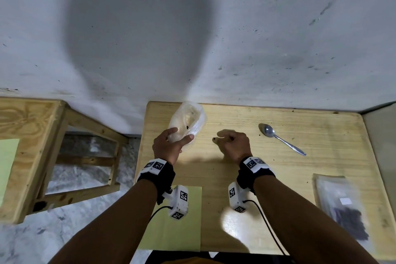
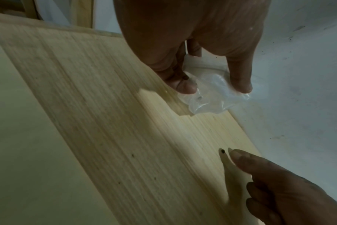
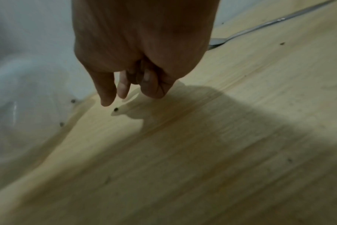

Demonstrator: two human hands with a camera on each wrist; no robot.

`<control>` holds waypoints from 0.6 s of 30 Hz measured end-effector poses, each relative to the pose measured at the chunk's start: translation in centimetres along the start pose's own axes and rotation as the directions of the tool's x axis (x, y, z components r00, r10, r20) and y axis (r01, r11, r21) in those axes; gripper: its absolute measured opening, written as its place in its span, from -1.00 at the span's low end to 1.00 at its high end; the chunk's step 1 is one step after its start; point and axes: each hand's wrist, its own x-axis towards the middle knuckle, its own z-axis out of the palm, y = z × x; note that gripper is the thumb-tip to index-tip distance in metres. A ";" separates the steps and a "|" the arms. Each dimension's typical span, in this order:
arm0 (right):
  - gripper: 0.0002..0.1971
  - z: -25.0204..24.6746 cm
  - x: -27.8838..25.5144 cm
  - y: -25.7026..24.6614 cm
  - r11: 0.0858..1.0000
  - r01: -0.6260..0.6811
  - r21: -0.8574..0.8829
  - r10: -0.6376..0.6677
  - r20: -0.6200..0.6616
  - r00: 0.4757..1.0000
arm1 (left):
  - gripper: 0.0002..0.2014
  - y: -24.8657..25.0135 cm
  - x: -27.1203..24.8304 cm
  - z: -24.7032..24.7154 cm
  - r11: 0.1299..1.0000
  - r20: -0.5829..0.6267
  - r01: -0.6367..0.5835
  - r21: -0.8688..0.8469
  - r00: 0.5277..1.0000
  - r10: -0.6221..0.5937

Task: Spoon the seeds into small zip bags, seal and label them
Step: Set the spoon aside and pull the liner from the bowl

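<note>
Wooden worktop (image 1: 235,118) has one dark bag (image 1: 342,210) that looks filled and labelled, while the left hand (image 1: 169,146) grip pinches an almost empty clear bag (image 1: 188,118) and the right hand (image 1: 233,143) grip hangs loose and empty by a stray seed (image 1: 214,139).

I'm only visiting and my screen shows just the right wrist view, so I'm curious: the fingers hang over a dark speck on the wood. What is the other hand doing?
Observer: The left hand grips a clear bag by its near end, at the far edge of the table.
Operator: Are there more seeds anywhere?
Observer: Yes. A flat bag of dark seeds, with a small white patch on it, lies near the table's right edge.
Operator: Anything to write labels on?
Observer: I cannot tell what it is for, but a pale yellow-green sheet lies at the table's near edge, under the left wrist.
</note>
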 end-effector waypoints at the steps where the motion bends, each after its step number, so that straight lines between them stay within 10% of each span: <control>1: -0.89 0.3 0.1 0.2 0.998 0.026 -0.058 -0.026 -0.004 1.000 | -0.36 0.0 0.0 0.0 1.000 -0.001 0.003 -0.002 1.000 -0.003; 18: -0.86 0.8 0.2 -0.3 0.843 0.273 -0.463 -0.248 0.115 0.962 | -0.36 0.9 0.4 0.2 1.000 0.009 -0.006 0.021 1.000 0.006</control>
